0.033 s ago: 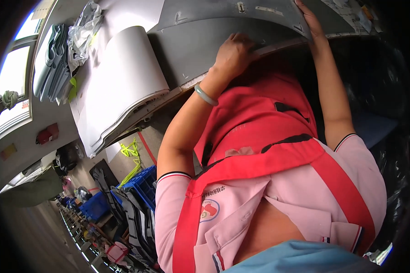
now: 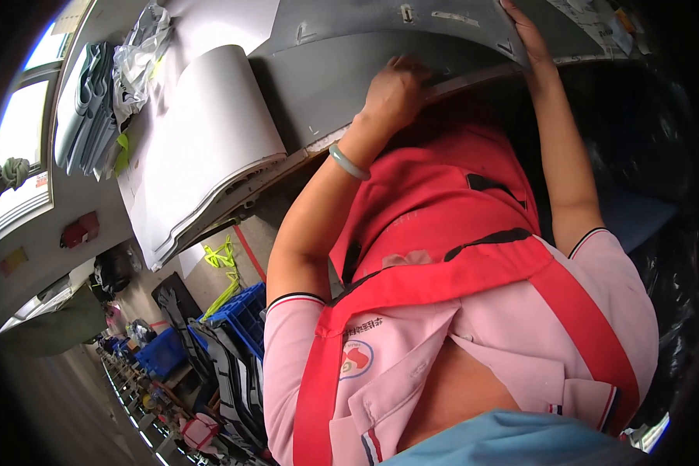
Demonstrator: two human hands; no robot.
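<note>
A flat grey panel (image 2: 412,33) with a curved front edge and small slots or marks lies at the top middle, over a darker grey sheet (image 2: 311,85). My right hand (image 2: 526,35) grips the panel's right end, its fingers along the edge. My left hand (image 2: 398,89), with a pale bangle (image 2: 349,163) on the wrist, rests at the front edge of the darker sheet. Its fingers are curled and slightly blurred; whatever they may hold is hidden.
Left of the panel, a thick stack of white sheets (image 2: 217,116) curls over the table edge. Folded grey material (image 2: 93,109) and a clear plastic bag (image 2: 141,70) lie farther left. Blue crates (image 2: 241,311) stand on the floor below. Dark plastic (image 2: 637,140) hangs at the right.
</note>
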